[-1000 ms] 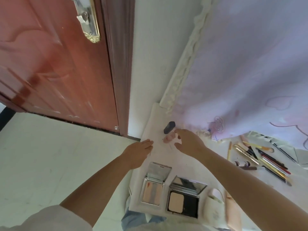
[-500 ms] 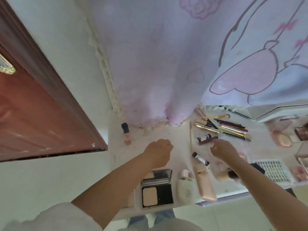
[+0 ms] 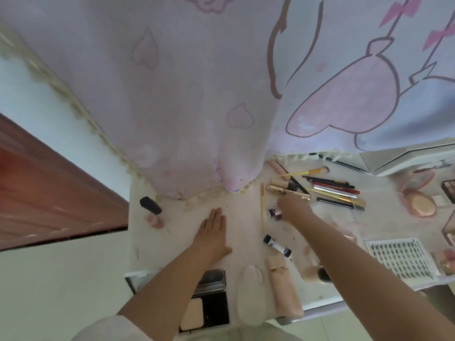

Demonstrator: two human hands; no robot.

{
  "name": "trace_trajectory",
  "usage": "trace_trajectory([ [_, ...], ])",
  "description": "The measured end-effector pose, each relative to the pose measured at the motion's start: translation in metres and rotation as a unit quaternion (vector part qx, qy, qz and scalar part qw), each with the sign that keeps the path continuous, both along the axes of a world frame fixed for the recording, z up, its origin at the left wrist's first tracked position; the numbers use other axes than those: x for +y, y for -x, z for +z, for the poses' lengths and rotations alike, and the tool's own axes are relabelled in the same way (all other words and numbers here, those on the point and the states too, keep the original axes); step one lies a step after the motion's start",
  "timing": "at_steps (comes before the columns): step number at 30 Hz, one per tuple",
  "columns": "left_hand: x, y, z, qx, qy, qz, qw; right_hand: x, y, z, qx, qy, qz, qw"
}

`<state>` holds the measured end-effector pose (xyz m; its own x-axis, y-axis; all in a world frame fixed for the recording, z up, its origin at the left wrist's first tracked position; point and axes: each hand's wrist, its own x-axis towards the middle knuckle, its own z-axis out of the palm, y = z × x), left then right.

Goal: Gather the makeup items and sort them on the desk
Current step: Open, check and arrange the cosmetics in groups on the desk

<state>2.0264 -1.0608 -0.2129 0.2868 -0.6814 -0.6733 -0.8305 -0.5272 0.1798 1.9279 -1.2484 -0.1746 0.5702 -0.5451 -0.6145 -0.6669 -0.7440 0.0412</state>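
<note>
While the right hand (image 3: 291, 210) reaches the small tube (image 3: 274, 212), its grip cannot be told.
Light, slick plastic is judged; the left hand (image 3: 213, 236) is laid flat, fingers straight, on the worktop (image 3: 246, 215).

The left hand (image 3: 213, 234) lies flat on the white bench (image 3: 241, 215); the right hand (image 3: 293, 210) touches a small dark-capped tube (image 3: 274, 212).

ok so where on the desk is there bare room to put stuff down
Bare patch ahead of the flat left hand, between the pink bottle and the thin yellow stick. Crowded right of that: the pencil pile by the right hand and the lash tray.
</note>
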Motion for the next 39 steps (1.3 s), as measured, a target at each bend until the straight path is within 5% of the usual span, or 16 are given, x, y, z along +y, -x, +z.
trace_trajectory([
  [7,-0.006,-0.009,0.019,0.017,-0.027,-0.005,0.999,0.001,-0.012,0.021,0.000,-0.010,0.039,0.999],
  [10,-0.020,-0.012,0.047,0.081,0.052,0.133,0.986,0.005,-0.010,0.054,-0.104,-0.080,0.005,0.991],
  [12,-0.029,-0.010,0.071,0.150,0.203,0.288,0.924,0.011,-0.006,0.084,-0.204,-0.140,-0.032,0.968],
  [14,-0.033,-0.007,0.100,0.259,0.325,0.380,0.826,0.021,0.000,0.116,-0.309,-0.240,-0.121,0.912],
  [17,-0.028,0.000,0.142,0.289,0.452,0.368,0.759,0.034,0.010,0.155,-0.424,-0.355,-0.230,0.801],
  [19,-0.022,0.003,0.168,0.256,0.524,0.343,0.736,0.044,0.012,0.177,-0.465,-0.381,-0.234,0.764],
  [23,-0.010,0.008,0.207,0.120,0.604,0.238,0.751,0.073,0.003,0.205,-0.527,-0.348,-0.222,0.743],
  [28,-0.002,0.001,0.238,0.018,0.637,0.272,0.721,0.101,-0.020,0.216,-0.605,-0.225,-0.222,0.731],
  [32,0.000,-0.005,0.248,0.060,0.596,0.347,0.722,0.107,-0.023,0.218,-0.671,-0.180,-0.185,0.695],
  [39,-0.004,-0.002,0.254,0.151,0.523,0.394,0.740,0.101,-0.017,0.223,-0.650,-0.176,-0.181,0.717],
])
